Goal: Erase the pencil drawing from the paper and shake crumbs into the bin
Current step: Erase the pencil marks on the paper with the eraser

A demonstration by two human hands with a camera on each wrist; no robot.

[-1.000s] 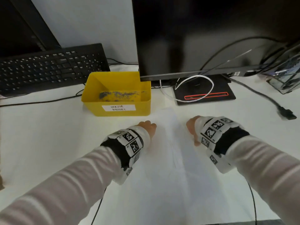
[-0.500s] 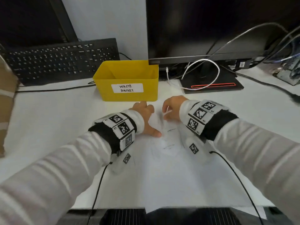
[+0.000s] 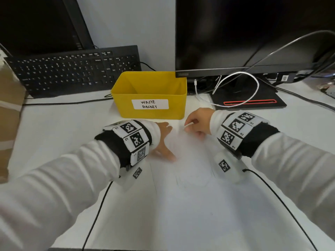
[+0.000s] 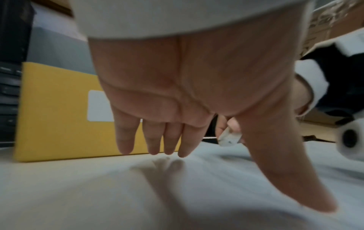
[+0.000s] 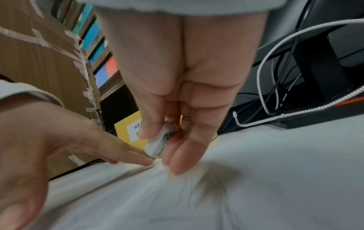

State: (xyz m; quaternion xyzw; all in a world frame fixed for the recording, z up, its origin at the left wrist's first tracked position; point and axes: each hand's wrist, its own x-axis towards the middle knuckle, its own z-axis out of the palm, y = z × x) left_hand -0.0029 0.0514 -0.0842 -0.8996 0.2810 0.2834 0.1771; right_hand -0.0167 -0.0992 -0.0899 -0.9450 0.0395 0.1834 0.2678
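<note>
A white sheet of paper (image 3: 181, 214) lies flat on the white desk, with faint pencil lines (image 3: 192, 180) near its middle. My left hand (image 3: 165, 140) presses on the paper's upper left part, its straight fingers (image 4: 169, 140) touching the sheet and the thumb spread wide. Just to its right, my right hand (image 3: 193, 125) pinches a small white eraser (image 5: 155, 147) between thumb and fingers, held at the paper's top edge. The yellow bin (image 3: 148, 91) labelled WASTE BASKET stands directly behind both hands.
A black keyboard (image 3: 72, 69) sits at the back left and a dark monitor (image 3: 244, 33) with its stand base (image 3: 250, 98) at the back right. A white cable (image 3: 235, 77) loops over the base. A cardboard box (image 3: 9, 113) stands at the left edge.
A second ago my hands were apart at the paper's sides. They have since come together at its top, the left flat on the sheet, the right with the eraser.
</note>
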